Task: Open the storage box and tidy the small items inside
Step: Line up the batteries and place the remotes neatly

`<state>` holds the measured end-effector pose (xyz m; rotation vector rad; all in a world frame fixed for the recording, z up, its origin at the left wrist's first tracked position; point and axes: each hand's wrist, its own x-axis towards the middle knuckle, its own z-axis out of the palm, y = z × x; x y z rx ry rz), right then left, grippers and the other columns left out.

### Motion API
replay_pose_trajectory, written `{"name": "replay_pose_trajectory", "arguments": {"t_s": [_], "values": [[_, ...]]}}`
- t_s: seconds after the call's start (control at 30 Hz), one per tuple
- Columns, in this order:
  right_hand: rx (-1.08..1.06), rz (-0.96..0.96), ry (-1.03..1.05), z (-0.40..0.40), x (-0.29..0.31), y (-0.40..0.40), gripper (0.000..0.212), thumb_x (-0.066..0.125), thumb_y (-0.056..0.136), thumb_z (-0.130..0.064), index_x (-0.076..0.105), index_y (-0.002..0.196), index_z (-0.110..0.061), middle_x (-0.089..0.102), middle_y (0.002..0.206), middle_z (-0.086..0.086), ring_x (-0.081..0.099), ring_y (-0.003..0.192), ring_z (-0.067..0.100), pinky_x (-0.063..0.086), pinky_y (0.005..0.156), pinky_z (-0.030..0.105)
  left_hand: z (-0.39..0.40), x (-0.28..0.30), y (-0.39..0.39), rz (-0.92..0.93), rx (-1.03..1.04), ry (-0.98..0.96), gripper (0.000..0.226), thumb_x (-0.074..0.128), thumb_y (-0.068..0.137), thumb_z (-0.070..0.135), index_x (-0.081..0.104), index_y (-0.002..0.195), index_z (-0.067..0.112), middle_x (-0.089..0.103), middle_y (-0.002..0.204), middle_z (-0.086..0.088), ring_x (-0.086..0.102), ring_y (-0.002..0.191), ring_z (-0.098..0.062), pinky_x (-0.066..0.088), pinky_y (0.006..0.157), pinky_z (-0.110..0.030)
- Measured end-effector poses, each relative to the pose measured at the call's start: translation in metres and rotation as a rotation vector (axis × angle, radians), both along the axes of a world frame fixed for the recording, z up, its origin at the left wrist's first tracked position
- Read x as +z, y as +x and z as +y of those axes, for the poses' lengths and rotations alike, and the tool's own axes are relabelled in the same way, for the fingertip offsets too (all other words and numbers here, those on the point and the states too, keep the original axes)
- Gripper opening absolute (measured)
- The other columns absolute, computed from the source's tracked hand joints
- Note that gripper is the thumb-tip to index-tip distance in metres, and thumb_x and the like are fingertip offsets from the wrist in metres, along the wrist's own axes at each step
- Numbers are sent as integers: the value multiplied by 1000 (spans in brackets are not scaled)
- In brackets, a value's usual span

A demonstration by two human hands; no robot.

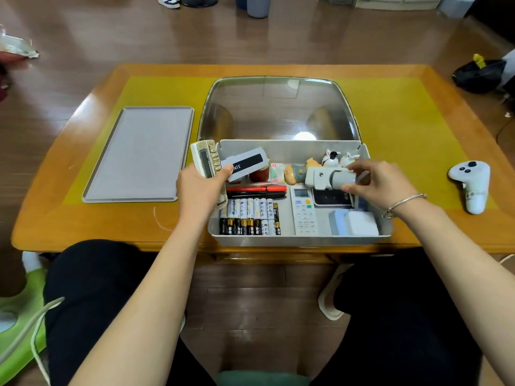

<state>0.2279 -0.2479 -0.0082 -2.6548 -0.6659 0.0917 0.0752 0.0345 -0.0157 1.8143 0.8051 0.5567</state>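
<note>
The box [301, 238] sits at the table's [83, 229] near edge, its clear lid [278, 107] tipped back toward 12 o'clock. Inside, batteries [249, 217] line the 7 o'clock corner, pens [256, 191] just beyond them, a white remote [304, 213] at centre, figurines [331, 158] toward 1 o'clock. The left hand [202, 190] grips a beige remote [207, 160] and a white case [245, 166] over the box's 10 o'clock corner. The right hand [381, 182] pinches a grey gadget [328, 178] above the middle. A tray [139, 154] lies at 9 o'clock, a controller [471, 185] at 3 o'clock.
</note>
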Motion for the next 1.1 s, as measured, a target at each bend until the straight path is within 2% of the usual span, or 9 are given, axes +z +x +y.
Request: {"name": "replay_pose_trajectory", "arguments": {"t_s": [0.1,0.2,0.33,0.47,0.57,0.73,0.93,1.0,1.1], "values": [[14,-33,-26,-5,-4,1,42,79,74,-23,66,112,-12,68,104,10,63,85,26,40,76,24,-7,1,1,0,-28,-1,32,72,82,33,61,109,20,62,94,5,59,80,-4,51,63,-21],[31,-52,-22,-2,-8,1,39,80,73,-22,66,109,-14,68,101,9,62,80,25,45,76,28,-9,1,1,8,-34,-7,38,72,82,33,61,115,17,61,95,6,58,80,-2,48,61,-17],[21,-49,19,-4,-7,3,33,80,72,-22,67,101,-17,67,95,4,62,75,21,43,70,25,-8,1,0,5,-34,-13,37,72,82,32,62,115,17,62,96,6,59,82,-4,47,60,-17],[43,-94,170,-3,-2,-2,32,79,74,-17,65,102,-17,60,94,-3,57,71,17,41,68,24,-7,2,1,3,-34,-15,37,72,82,32,62,115,16,64,99,3,62,87,-10,49,62,-18],[93,-168,249,3,4,-4,32,76,75,-11,65,105,-12,60,97,1,52,77,13,36,72,17,-9,3,2,-1,-33,-15,37,72,82,32,61,114,17,63,96,5,61,84,-7,48,61,-18],[113,-197,97,8,9,5,35,72,80,-15,66,114,-9,60,108,10,51,87,16,26,77,10,-11,4,1,-12,-55,1,31,72,83,31,59,109,22,61,96,6,57,77,0,44,58,-14],[79,-150,93,11,5,1,40,78,74,-18,66,113,-14,50,105,5,49,90,16,41,81,27,-13,4,1,-21,-69,-3,33,72,83,32,60,111,21,61,94,8,59,83,-5,51,65,-22],[99,-136,79,10,4,0,46,81,71,-20,65,114,-17,45,104,-1,48,90,14,45,82,32,-14,4,2,-23,-79,-4,28,72,83,32,56,104,27,58,84,16,57,77,0,49,61,-19],[106,-111,46,8,4,-1,56,83,68,-24,60,120,-16,47,112,2,52,99,19,46,86,34,-16,4,2,-23,-94,-5,27,72,83,33,52,100,29,55,82,19,56,74,2,46,57,-17]]}}
